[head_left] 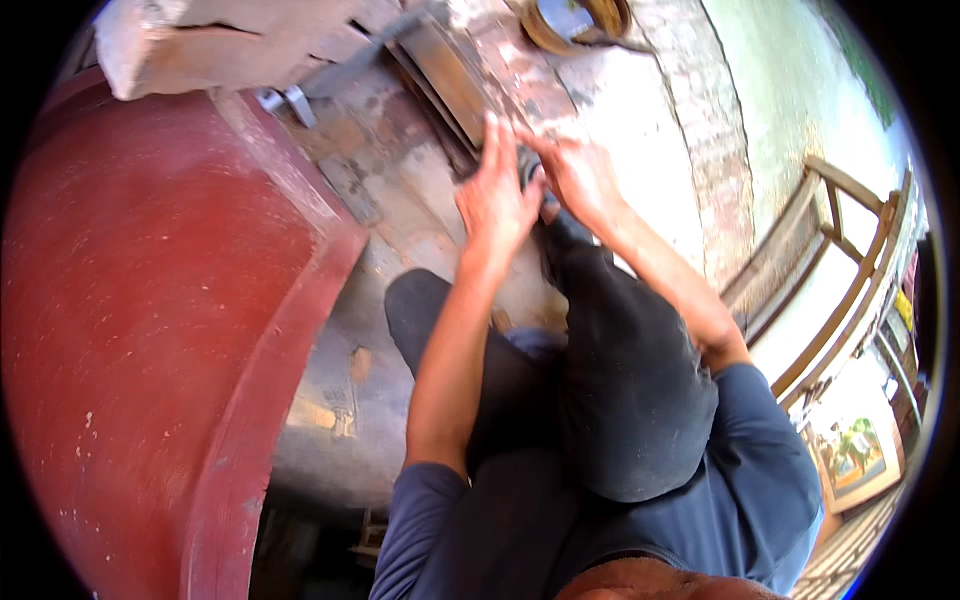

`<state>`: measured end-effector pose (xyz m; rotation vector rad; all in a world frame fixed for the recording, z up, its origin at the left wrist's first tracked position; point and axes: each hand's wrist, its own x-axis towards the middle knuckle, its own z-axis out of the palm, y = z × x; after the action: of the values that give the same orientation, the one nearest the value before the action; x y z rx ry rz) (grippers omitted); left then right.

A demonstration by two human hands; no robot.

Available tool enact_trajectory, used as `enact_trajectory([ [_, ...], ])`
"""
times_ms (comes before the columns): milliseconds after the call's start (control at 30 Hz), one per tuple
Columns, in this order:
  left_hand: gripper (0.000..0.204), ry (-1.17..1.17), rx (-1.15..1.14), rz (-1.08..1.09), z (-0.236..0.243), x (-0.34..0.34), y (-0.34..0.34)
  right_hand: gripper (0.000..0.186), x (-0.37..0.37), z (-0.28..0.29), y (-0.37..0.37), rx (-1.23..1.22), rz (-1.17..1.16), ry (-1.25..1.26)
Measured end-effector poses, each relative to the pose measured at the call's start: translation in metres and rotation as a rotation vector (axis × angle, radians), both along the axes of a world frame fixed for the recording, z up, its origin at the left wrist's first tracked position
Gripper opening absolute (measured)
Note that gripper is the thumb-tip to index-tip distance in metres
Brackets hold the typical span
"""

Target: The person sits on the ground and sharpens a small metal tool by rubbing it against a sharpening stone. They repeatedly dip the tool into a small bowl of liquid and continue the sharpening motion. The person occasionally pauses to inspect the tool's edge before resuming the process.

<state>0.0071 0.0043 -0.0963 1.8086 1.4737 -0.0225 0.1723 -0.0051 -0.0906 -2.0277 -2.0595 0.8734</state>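
Observation:
My left hand [495, 200] reaches to the near end of a long brown rectangular block [446, 82] low on the floor. Its fingers are stretched out together over that end, with the thumb held apart. Close beside it, my right hand [580, 180] is closed, fingers bent toward the left fingertips. Whatever the right hand grips is hidden and blurred. Something small and dark shows between the two hands, its kind unclear. My foot, below the hands, is partly covered by them.
A red-painted panel with a worn edge [290, 350] fills the left side. A pale rough block [220, 50] stands at the upper left. Beyond the hands sits a round basin [578, 20]. A wooden chair-like frame [850, 240] and a framed picture [855, 450] are at the right.

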Motion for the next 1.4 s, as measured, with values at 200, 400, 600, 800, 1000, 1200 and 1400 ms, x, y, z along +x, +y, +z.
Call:
enact_trajectory([
  [200, 0.109, -0.077, 0.056, 0.042, 0.003, 0.003, 0.008, 0.064, -0.001, 0.008, 0.003, -0.019, -0.022, -0.015],
  [400, 0.110, 0.035, -0.044, -0.049, 0.011, 0.004, -0.006, 0.063, 0.006, -0.006, -0.022, 0.072, 0.004, -0.043],
  [600, 0.097, 0.028, 0.103, -0.049, 0.005, 0.000, -0.018, 0.054, 0.002, -0.002, -0.028, 0.086, -0.004, -0.026],
  [800, 0.094, 0.028, 0.097, -0.043, 0.010, 0.009, -0.011, 0.072, 0.003, 0.006, -0.022, -0.039, -0.010, -0.046],
  [1000, 0.106, -0.062, 0.077, 0.052, 0.004, 0.006, 0.010, 0.064, 0.001, -0.007, 0.004, 0.064, -0.011, -0.002],
  [1200, 0.109, -0.030, -0.013, -0.006, 0.003, 0.003, -0.008, 0.065, 0.001, 0.006, -0.015, -0.037, -0.008, -0.053],
  [1400, 0.109, -0.008, -0.011, -0.021, 0.006, 0.003, 0.006, 0.067, 0.003, 0.006, -0.004, -0.010, 0.025, -0.039],
])
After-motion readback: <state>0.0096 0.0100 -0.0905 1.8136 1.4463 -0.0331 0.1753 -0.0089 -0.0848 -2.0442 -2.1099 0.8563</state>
